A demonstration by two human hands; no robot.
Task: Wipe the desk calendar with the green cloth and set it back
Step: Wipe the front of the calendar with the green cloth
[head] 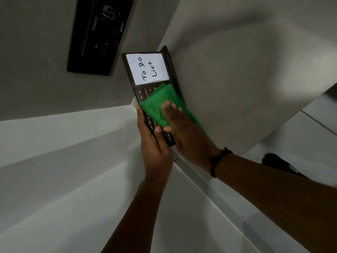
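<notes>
The left hand (155,143) grips the desk calendar (151,92) mid-frame while the flat, open right hand (182,128) presses the green cloth (160,105); I'd wipe gently around the loose note (147,68).

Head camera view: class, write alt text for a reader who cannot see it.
A person's right hand presses a green cloth flat against a dark desk calendar, which the left hand holds up by its lower edge. A white note on the calendar reads "To Do List".
</notes>
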